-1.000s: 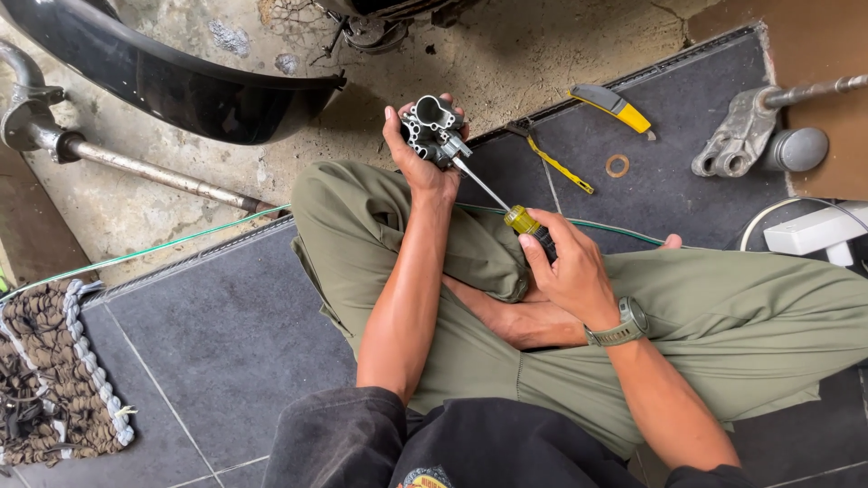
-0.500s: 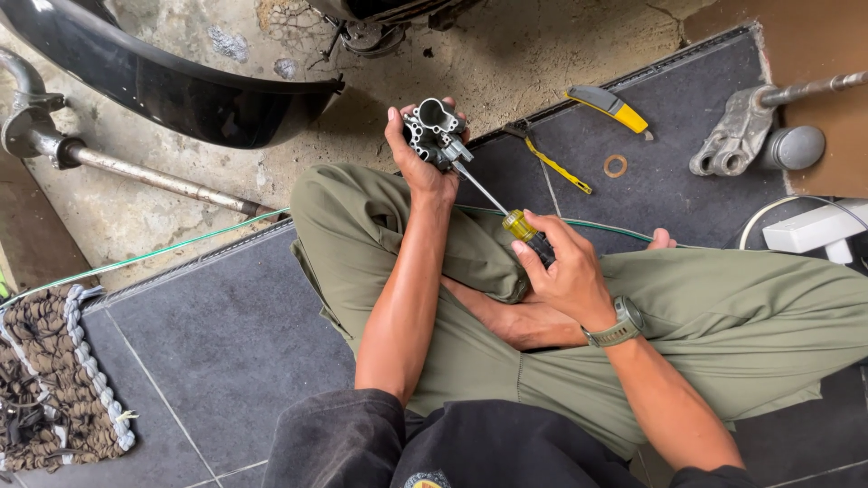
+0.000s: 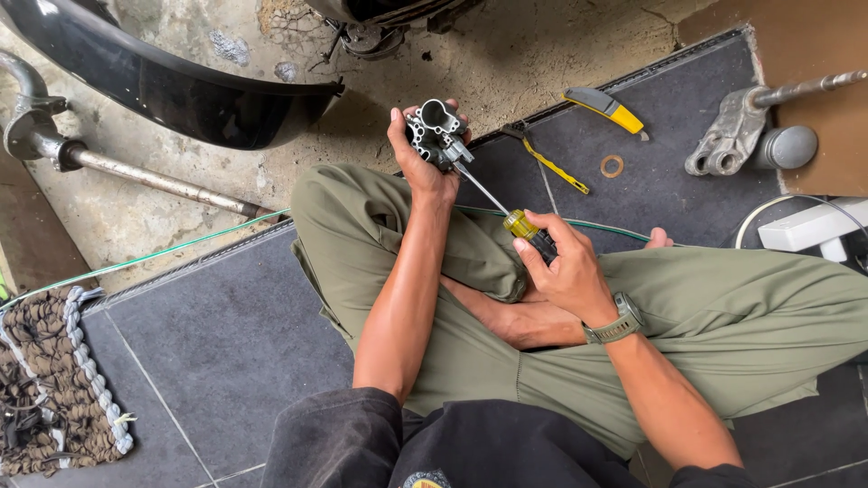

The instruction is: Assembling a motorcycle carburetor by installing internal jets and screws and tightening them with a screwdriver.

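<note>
- Carburettor body, grey cast metal with a round bore (image 3: 437, 131): held up just past the knee, over the edge of the dark floor mat (image 3: 226, 334). Looks rigid, dense for its size, with edges and ports; probably oily, so take it around the main casting, not the small fittings.
- Left hand (image 3: 418, 163): grip wrapped around the casting from below, fingers curled over the far side.
- Right hand (image 3: 565, 267): grip closed on the yellow-and-black handle of the screwdriver (image 3: 524, 226), steel tip set into the casting.
</note>
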